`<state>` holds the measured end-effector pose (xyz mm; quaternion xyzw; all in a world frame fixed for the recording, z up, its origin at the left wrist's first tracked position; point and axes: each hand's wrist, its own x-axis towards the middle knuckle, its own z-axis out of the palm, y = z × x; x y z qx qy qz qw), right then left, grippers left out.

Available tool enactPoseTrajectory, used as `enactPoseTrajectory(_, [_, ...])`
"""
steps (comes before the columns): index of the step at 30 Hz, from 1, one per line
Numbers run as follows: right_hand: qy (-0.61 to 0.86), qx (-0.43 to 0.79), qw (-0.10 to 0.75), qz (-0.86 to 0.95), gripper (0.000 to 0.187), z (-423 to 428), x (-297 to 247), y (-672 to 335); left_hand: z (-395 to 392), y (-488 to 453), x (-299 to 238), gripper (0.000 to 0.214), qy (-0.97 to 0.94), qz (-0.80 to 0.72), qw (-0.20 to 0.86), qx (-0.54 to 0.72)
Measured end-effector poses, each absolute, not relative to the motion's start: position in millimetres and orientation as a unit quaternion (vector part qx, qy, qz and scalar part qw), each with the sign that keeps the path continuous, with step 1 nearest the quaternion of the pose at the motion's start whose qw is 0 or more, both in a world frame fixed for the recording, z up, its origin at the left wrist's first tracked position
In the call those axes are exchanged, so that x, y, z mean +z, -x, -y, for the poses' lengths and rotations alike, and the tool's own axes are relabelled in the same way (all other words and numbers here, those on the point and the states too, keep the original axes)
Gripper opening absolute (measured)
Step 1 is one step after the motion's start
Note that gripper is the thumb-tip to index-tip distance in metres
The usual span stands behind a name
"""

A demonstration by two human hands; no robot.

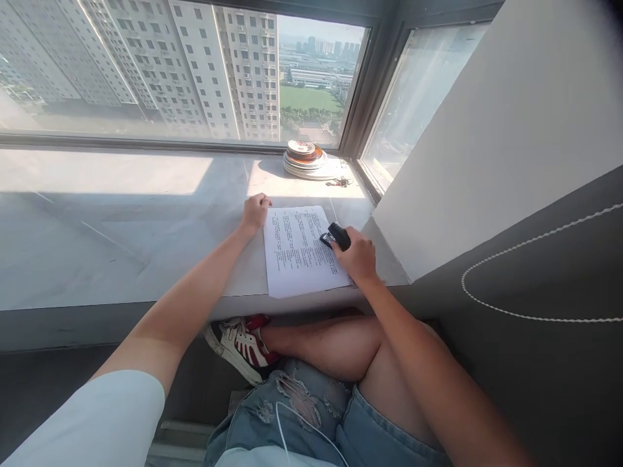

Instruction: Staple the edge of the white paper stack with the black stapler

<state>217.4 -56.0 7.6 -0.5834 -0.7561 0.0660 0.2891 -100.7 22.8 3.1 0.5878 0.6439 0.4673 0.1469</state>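
Note:
My right hand (359, 255) is closed around a black stapler (339, 237). The stapler's jaw end points left, over the right side of a printed sheet of paper (292, 280). The sheet lies on the pale stone windowsill (160, 246), its lower edge near the sill's front edge; I cannot tell if more sheets lie beneath it. At the sheet's upper left corner rests my left hand (256, 211), with its fingers curled in. What those fingers hold, if anything, is hidden.
Behind the paper, a stack of plates (305, 160) stands by the window corner. A small dark item like a keychain (339, 183) lies beside it. A white wall (448, 143) slopes up on the right, and a beaded cord (516, 248) hangs there. My crossed legs are below the sill.

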Motion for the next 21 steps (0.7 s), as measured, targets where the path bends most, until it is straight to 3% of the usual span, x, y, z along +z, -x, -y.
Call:
enactPoseTrajectory(4, [0.574, 0.057, 0.314, 0.754, 0.028, 50.0, -1.4, -216.5, -23.2, 101.3, 2.2, 0.030, -0.579, -0.651, 0.152, 0.467])
enactPoseTrajectory(21, [0.579, 0.060, 0.311, 0.751, 0.025, 45.7, -0.3, -212.7, -18.3, 106.7, -3.0, 0.030, -0.587, -0.651, 0.169, 0.451])
